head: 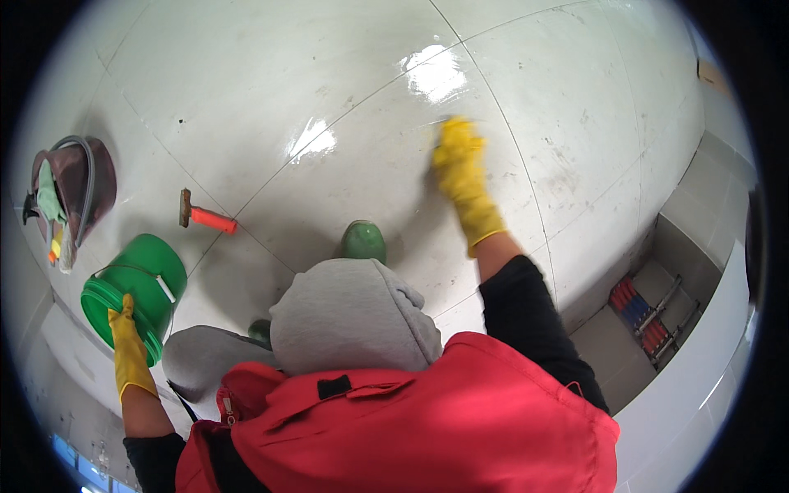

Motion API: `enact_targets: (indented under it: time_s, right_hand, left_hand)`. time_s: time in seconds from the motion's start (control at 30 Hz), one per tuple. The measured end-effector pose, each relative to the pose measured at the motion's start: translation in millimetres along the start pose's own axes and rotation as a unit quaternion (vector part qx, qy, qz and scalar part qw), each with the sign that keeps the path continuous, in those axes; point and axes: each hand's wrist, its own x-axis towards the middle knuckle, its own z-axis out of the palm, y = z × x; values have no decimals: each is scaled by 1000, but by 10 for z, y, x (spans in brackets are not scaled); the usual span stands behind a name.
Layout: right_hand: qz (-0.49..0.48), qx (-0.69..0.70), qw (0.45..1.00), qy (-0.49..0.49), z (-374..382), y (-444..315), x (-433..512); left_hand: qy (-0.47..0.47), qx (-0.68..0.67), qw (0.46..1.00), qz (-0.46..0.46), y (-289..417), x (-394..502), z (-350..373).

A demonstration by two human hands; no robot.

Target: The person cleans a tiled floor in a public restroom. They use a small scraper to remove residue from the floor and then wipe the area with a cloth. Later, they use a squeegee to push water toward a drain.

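My left hand (132,339), in a yellow rubber glove, grips the rim of a green plastic bucket (151,265) at the left. The bucket has a wire handle with a white grip. My right hand (461,154), also in a yellow rubber glove, is low over the tiled floor (382,172), its fingers blurred and bent. A thin edge of something shows at its fingertips, but what it is cannot be told. Wet, shiny patches lie on the tiles beyond it. A scraper with an orange handle (212,220) rests on the floor right of the bucket.
A brownish bag or bucket (102,175) holding a green cloth (49,194) and other tools stands at the far left. A green boot (363,240) is below me. On the right, a recess in the wall holds red and blue pipes (635,311).
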Motion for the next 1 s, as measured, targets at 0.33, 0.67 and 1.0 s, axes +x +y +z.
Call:
enact_targets:
  time_s: [0.33, 0.67, 1.0]
  right_hand:
    - [72, 193, 971, -119, -44, -1392, -661]
    - [420, 62, 897, -125, -210, 397, -463]
    - [203, 11, 979, 11, 116, 336, -883]
  left_hand:
    - [-12, -2, 1000, 1, -112, 188, -92]
    - [-20, -36, 999, 21, -154, 266, -111]
    - [3, -17, 1000, -26, -41, 133, -67]
